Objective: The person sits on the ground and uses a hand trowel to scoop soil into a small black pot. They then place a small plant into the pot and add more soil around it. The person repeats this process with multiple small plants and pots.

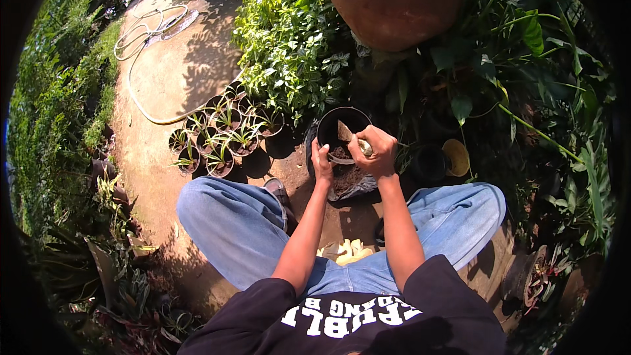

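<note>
My left hand (322, 163) is closed on the near left rim of a black plant pot (320, 128), which is tilted so its inside faces me. In my right hand (374, 151) is a hand trowel (344, 131), gripped by its pale handle (365, 147). Its brown blade reaches into the pot, above some dark soil (340, 153) low inside. Beneath the pot lies a black plastic bag (360, 189), opened out, with more loose soil (344, 178) in it.
Several small pots with striped seedlings (227, 133) stand left of my hands. A large terracotta planter (394, 6) overhangs ahead, beside a leafy bush (289, 43). A yellow pot (456, 157) sits at right. A hose (135, 92) lies on the path; pale yellow gloves (348, 252) lie between my legs.
</note>
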Demonstrator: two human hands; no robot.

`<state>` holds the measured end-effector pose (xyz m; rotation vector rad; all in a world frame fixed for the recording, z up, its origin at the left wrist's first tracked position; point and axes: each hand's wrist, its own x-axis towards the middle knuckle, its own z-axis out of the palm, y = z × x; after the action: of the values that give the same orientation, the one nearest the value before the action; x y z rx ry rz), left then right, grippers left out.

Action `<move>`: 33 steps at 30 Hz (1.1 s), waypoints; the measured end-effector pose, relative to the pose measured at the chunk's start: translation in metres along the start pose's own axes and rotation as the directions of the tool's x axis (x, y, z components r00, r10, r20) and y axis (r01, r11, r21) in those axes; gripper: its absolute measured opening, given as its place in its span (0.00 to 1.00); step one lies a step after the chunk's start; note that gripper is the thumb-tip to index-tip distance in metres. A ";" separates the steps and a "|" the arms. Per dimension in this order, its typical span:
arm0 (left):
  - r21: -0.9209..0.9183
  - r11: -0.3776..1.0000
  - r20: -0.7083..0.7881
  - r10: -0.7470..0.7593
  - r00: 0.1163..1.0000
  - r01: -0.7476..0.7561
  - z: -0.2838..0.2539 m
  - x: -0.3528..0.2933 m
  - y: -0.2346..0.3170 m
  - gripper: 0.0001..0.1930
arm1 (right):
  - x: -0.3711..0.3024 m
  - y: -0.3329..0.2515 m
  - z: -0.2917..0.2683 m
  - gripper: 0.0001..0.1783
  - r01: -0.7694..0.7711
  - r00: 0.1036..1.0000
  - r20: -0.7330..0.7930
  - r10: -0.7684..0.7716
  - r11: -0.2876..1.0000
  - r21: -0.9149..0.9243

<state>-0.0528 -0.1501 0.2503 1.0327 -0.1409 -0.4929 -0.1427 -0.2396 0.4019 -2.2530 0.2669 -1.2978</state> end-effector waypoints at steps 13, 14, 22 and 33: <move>0.149 0.988 0.002 0.035 0.999 -0.035 0.003 -0.004 0.004 0.33 | -0.011 0.016 0.003 0.09 -0.018 1.000 -0.016 0.017 0.997 -0.076; 0.128 0.991 0.000 0.047 0.999 -0.047 -0.003 -0.003 0.002 0.33 | -0.010 0.013 0.000 0.09 0.000 1.000 -0.016 -0.001 0.997 -0.075; 0.003 0.999 -0.058 -0.031 0.998 0.032 0.017 -0.003 0.006 0.36 | -0.012 0.026 -0.005 0.08 0.082 0.993 -0.075 -0.090 0.992 -0.100; -0.009 0.995 -0.134 -0.096 0.986 0.096 -0.005 0.008 -0.013 0.47 | 0.003 0.008 0.006 0.10 -0.260 0.964 -0.095 0.249 0.957 -0.128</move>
<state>-0.0485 -0.1552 0.2354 1.0700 0.0293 -0.5088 -0.1349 -0.2460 0.3975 -2.1949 0.6733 -1.2635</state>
